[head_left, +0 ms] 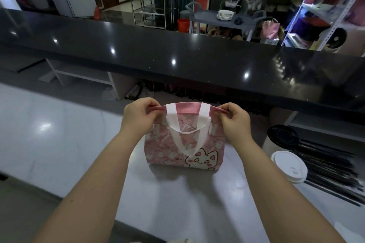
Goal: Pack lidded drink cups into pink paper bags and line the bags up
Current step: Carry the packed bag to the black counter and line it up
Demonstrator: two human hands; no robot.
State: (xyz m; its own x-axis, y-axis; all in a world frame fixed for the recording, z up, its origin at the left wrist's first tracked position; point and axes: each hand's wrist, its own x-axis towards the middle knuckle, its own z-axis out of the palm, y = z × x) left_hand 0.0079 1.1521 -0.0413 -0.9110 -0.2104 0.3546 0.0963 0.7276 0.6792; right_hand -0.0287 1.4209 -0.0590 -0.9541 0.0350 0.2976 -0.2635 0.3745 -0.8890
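Bag (183, 150) is standing upright on the white glossy counter (79, 144), centre of view, just in front of both hands. It's pink paper, boxy with a flat base, printed all over with small white card shapes and a cartoon cat (203, 159) at the lower right of the near face. Two flat white handles (185, 130) are flopping down over the near face, looping across each other. Top rim is being stretched into a straight line between the hands, the mouth is showing only a sliver of pink inner wall, so can't tell what's inside. Left hand (136, 116) is pinching the rim's left end, fingers (150, 107) curled tight with thumb underneath. Right hand (235, 120) is doing the same at the right end, fingers (227, 109) curled narrow on the paper. Right of the bag, well apart from it: a round black lid (283, 136) and nearer a round white lid (289, 165), smooth plastic, whatever is under them not showing. Beside those a pile of long thin black glossy strips (331, 163) is lying flat. Behind, a dark speckled polished bar top (177, 45) is running across the view
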